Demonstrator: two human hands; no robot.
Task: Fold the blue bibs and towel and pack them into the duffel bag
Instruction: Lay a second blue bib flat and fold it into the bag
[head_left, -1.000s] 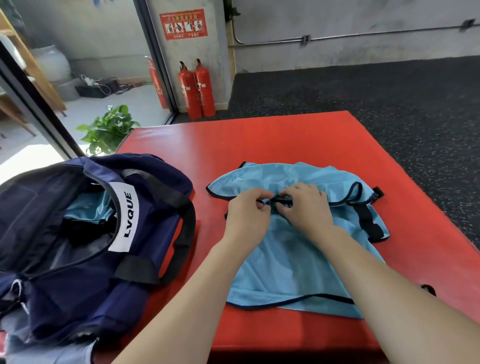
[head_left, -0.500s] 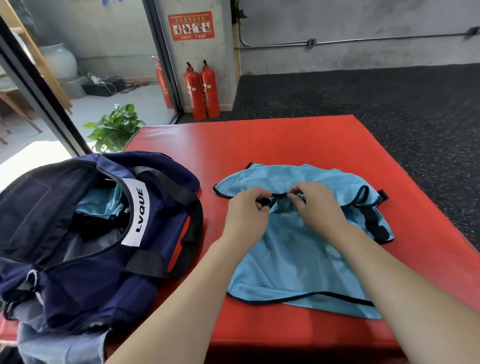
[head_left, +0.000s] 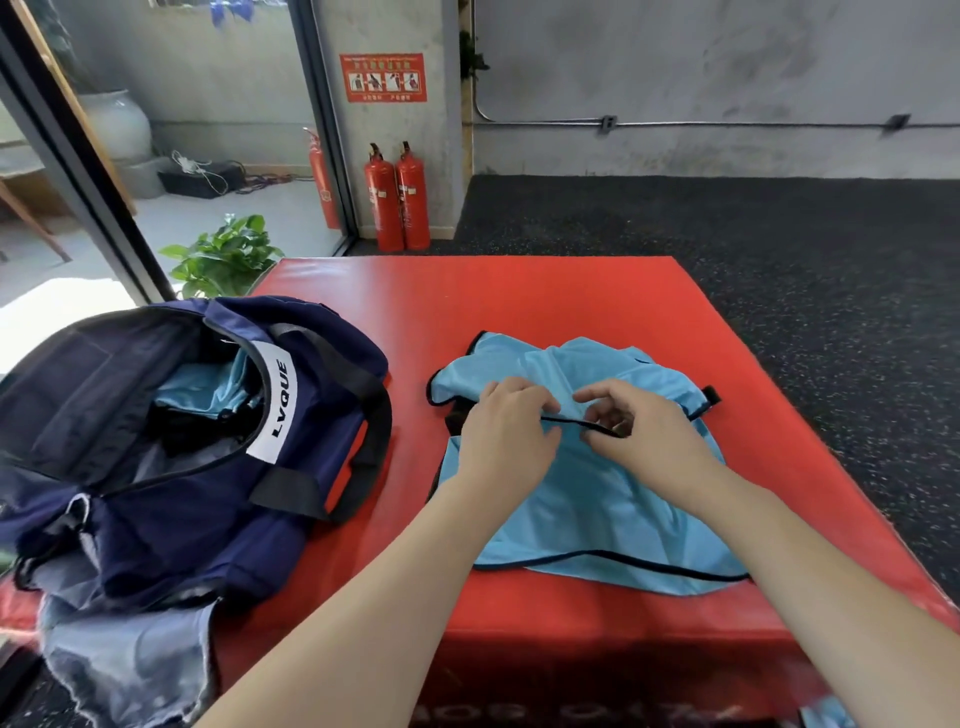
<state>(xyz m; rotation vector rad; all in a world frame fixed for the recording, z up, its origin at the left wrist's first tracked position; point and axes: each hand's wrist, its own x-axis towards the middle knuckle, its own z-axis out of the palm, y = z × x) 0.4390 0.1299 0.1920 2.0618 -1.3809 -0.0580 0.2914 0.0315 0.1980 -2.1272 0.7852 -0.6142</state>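
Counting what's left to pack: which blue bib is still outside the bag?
The blue bib spread on the red mat, under both hands; the other bib lies inside the duffel bag.

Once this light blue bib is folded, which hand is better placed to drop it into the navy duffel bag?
Probably the left hand. It grips the light blue mesh bib on the side nearest the open navy duffel bag, which lies to the left on the red mat. The right hand would have to cross over.
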